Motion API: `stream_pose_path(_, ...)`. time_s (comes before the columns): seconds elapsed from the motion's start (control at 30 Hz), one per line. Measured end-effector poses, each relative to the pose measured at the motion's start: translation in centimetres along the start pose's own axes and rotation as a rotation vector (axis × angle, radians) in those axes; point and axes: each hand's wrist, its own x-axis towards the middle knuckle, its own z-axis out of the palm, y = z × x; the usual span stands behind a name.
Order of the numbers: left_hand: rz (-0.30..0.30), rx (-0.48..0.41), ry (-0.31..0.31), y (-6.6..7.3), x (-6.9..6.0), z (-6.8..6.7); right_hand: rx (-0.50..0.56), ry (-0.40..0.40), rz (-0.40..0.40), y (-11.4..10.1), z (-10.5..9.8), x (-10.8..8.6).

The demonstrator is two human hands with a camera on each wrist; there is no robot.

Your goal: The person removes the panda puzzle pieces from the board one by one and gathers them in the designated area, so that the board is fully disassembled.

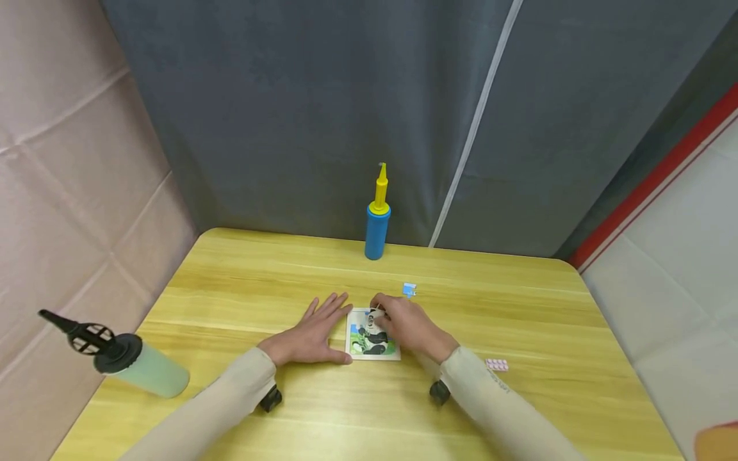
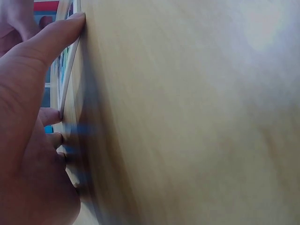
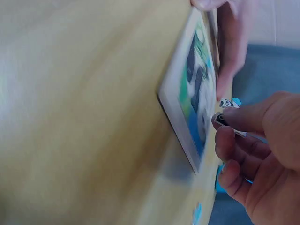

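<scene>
Panda puzzle [image 1: 366, 346], square and white-edged, lying flat on the desk [image 1: 346, 416]. Behind, a dark grey curtain [image 1: 317, 128] with a pale strip [image 1: 476, 121] slanting down it; to the left, a pale creased sheet [image 1: 63, 179]. Below these, the desk itself, yellowish and wood-grained. On its left side, a black-nozzled green pump [image 1: 155, 371]; near the far edge, a yellow-topped blue pump [image 1: 377, 235], upright before the curtain. Left hand [image 1: 310, 337] spread out and grasping nothing — thumb and one fingertip touching the puzzle's left edge. Right hand [image 1: 412, 325] at the puzzle's far right part, fingers bent in a pinch. Just beside the right sleeve [image 1: 507, 403], a pink studded brick [image 1: 497, 365]. Smallest, a light blue piece [image 1: 409, 289] on the desk beyond the right hand, and a black-and-white piece [image 3: 226, 102] — gripped between right thumb and fingers, close over the puzzle.
</scene>
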Motion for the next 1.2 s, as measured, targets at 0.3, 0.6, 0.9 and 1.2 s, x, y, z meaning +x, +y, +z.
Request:
stream_pose_path(0.3, 0.007, 0.004, -0.001, 0.1, -0.1, 0.0, -0.022, 0.097, 0.069, 3.1, -3.1, 0.3)
stream_pose_path(0.6, 0.008, 0.013, -0.005, 0.1, -0.2, 0.0, -0.052, 0.091, 0.162, 7.3, -5.7, 0.0)
stream_pose_path(0.9, 0.008, 0.007, -0.005, 0.0, 0.3, 0.0, -0.052, 0.050, 0.231, 9.9, -5.8, 0.3)
stream_pose_path(1.2, 0.001, -0.001, -0.012, 0.0, 0.4, 0.3, -0.086, 0.051, 0.232, 10.4, -5.1, 0.3)
